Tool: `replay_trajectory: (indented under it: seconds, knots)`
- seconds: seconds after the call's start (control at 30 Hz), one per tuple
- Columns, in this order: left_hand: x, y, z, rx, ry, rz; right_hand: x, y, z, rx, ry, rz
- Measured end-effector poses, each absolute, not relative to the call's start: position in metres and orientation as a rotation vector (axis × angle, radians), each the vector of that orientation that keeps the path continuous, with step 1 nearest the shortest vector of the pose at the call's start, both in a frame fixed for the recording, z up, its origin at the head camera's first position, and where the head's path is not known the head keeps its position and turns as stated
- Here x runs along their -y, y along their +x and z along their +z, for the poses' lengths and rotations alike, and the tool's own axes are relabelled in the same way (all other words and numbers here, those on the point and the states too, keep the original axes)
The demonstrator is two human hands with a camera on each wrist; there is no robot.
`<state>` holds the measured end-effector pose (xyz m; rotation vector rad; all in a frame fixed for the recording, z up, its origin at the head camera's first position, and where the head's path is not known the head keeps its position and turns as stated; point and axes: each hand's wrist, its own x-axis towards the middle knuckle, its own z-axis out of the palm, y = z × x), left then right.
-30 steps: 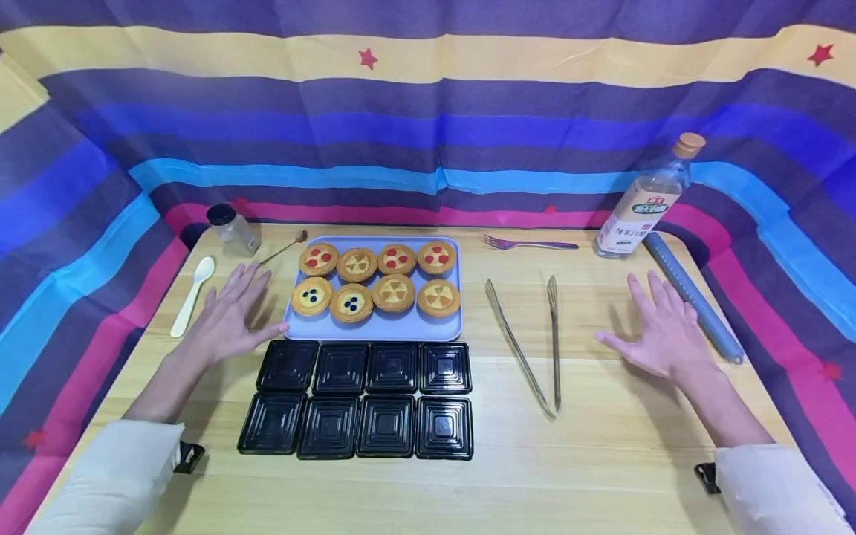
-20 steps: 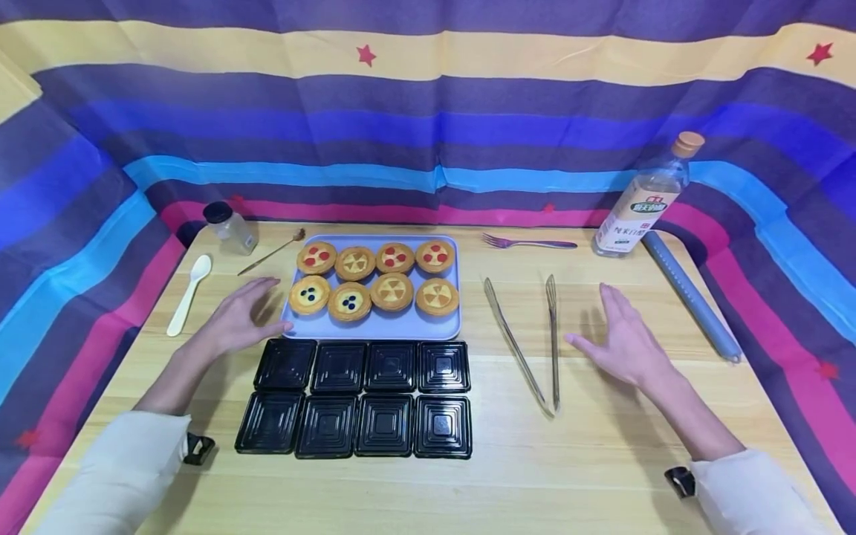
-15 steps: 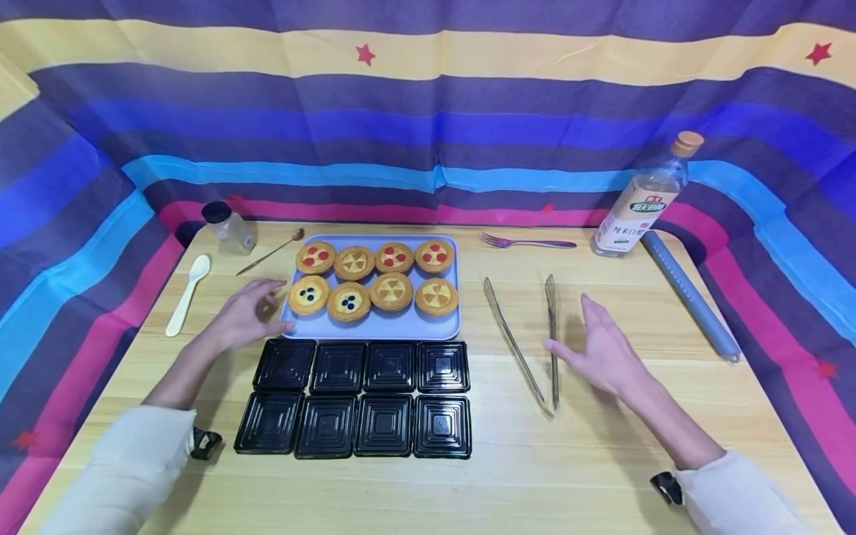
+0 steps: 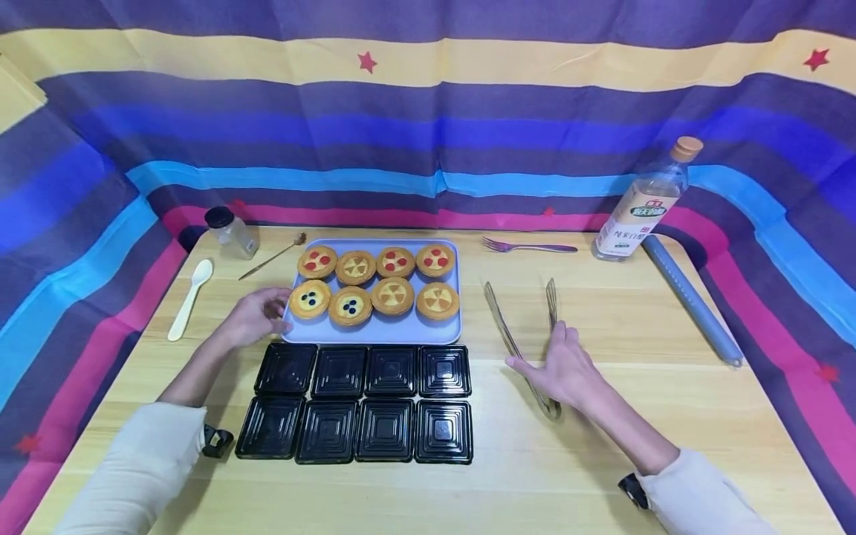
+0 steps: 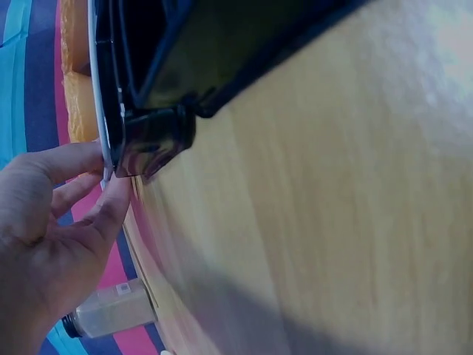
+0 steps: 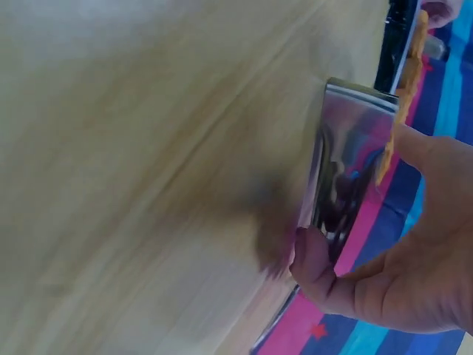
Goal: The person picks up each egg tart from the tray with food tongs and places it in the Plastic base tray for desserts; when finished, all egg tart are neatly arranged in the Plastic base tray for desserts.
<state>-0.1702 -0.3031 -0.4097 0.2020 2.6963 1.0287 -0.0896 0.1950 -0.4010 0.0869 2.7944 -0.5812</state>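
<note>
My left hand [image 4: 254, 318] is at the left edge of the lilac tray [image 4: 401, 332], its thumb and fingers pinching the rim near the front corner, as the left wrist view also shows. Several round tarts [image 4: 393, 296] sit on the tray in two rows, topped with red, dark blue or wedge-shaped pieces. My right hand [image 4: 568, 371] grips the metal tongs [image 4: 500, 316] from above near their bent end, thumb on the left arm and curled fingers on the right arm. The tongs [image 6: 347, 144] lie spread, tips pointing away.
Several black square plastic trays [image 4: 386, 429] stand in two rows before the tart tray. A white spoon [image 4: 190, 301], a glass jar [image 4: 232, 236] and a thin brown-ended stick [image 4: 270, 256] lie left. A fork [image 4: 530, 246], a bottle [image 4: 635, 215] and a grey-blue rod [image 4: 695, 301] are right.
My right hand has moved left and nearer to me, from beside the rod onto the tongs. My left hand has moved right and its fingers have closed on the tray's edge.
</note>
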Motion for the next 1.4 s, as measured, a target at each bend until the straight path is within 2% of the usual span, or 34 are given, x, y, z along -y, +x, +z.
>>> replay_trajectory:
  seconds: [0.83,1.13,1.4]
  knots:
    - [0.301,-0.171,-0.409,-2.686,0.176,0.977,-0.185,-0.089,-0.409,-2.829,0.108,-0.502]
    - [0.301,-0.171,-0.409,-2.685,0.169,0.984,-0.189,-0.084,-0.397,-2.912,0.084,-0.511]
    - [0.299,-0.171,-0.408,-2.674,0.17,1.015,-0.196,-0.082,-0.381,-3.031,-0.056,-0.641]
